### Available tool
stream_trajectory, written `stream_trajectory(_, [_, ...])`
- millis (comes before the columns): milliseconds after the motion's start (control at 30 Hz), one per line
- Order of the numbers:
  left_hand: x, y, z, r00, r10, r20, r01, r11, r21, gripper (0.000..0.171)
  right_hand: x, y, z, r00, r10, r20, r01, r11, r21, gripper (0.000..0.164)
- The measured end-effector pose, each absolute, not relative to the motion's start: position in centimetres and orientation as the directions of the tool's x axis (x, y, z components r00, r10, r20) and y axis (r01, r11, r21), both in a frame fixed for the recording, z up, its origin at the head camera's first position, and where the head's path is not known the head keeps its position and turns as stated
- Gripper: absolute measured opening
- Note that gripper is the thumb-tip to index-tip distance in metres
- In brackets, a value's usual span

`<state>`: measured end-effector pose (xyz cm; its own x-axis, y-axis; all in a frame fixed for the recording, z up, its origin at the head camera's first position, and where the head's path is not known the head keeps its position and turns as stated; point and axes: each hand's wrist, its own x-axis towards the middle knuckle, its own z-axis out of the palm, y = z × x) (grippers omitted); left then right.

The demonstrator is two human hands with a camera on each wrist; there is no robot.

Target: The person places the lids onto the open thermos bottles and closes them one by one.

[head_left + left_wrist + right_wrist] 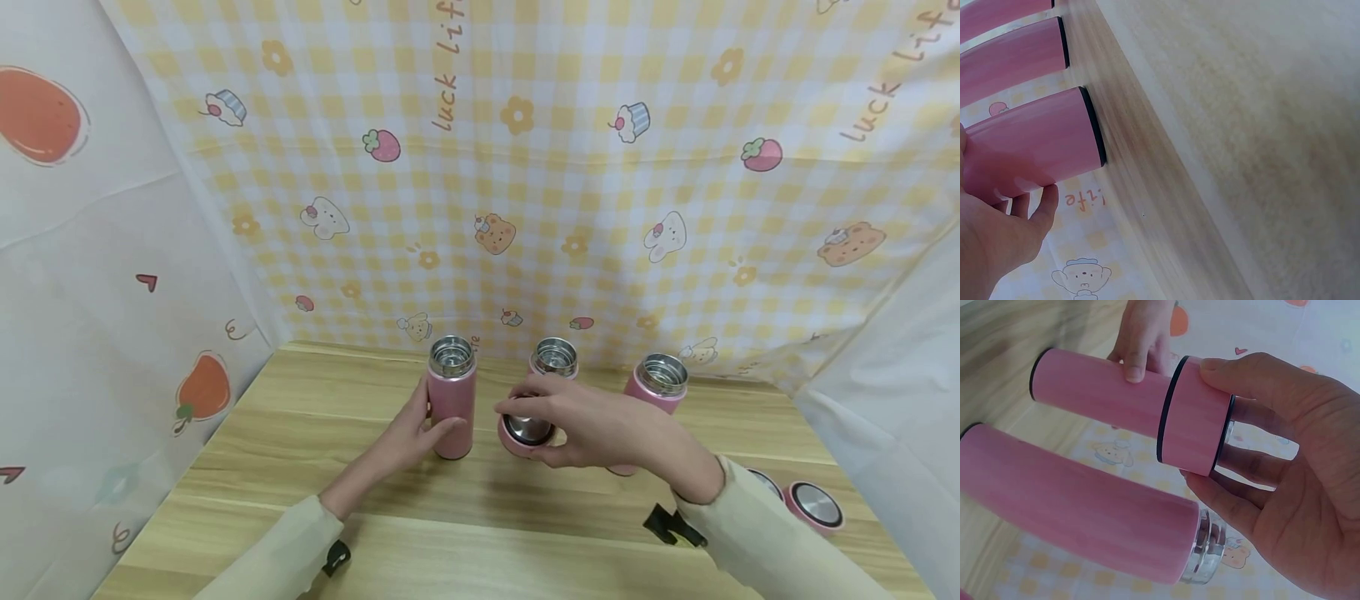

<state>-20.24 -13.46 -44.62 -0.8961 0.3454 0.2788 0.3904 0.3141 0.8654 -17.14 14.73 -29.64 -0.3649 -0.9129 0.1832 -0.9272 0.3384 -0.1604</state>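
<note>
On the left stands a pink vacuum flask (452, 412), uncapped, its steel mouth facing up. My left hand (408, 437) grips its side, thumb across the front; the left wrist view shows fingers round the pink body (1035, 147) and the black base on the table. My right hand (600, 423) holds a pink flask lid (528, 429) with a shiny metal top, pinched at its rim between thumb and fingers (1229, 494). The lid is in the air, right of the left flask and in front of the uncapped middle flask (555, 358), which it partly hides.
Another uncapped pink flask (656, 383) stands to the right, partly behind my right hand. Two more lids, a near one (816, 506) and one half hidden by my sleeve (765, 482), lie at the right of the wooden table (450, 558). A checked cloth (517, 183) hangs behind.
</note>
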Motion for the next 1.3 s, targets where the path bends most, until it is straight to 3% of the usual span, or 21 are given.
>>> stream_trajectory(233, [-20.5,-13.7,-45.0,-0.889,0.360,0.284,0.400,0.307,0.864,0.094,-17.6,14.3,-29.3,-0.358,-0.914,0.189,-0.929,0.329,-0.170,0.039])
stream_trajectory(700, [-20.5,-13.7,-44.9,-0.888,0.366,0.278,0.394,0.298,0.869,0.092,-18.0,13.6,-27.8,-0.441,-0.892,0.102,-0.885,0.413,-0.213,0.059])
stream_trajectory(1033, [-20.5,-13.7,-44.9,-0.883,0.375,0.282,0.405,0.307,0.861,0.093,-18.3,13.1,-26.9,-0.429,-0.898,0.100,-0.896,0.409,-0.173,0.065])
stream_trajectory(1300, [-20.5,-13.8,-44.9,-0.885,0.371,0.280,0.401,0.307,0.863,0.093,-18.7,12.7,-26.5,-0.398,-0.906,0.146,-0.911,0.372,-0.176,0.054])
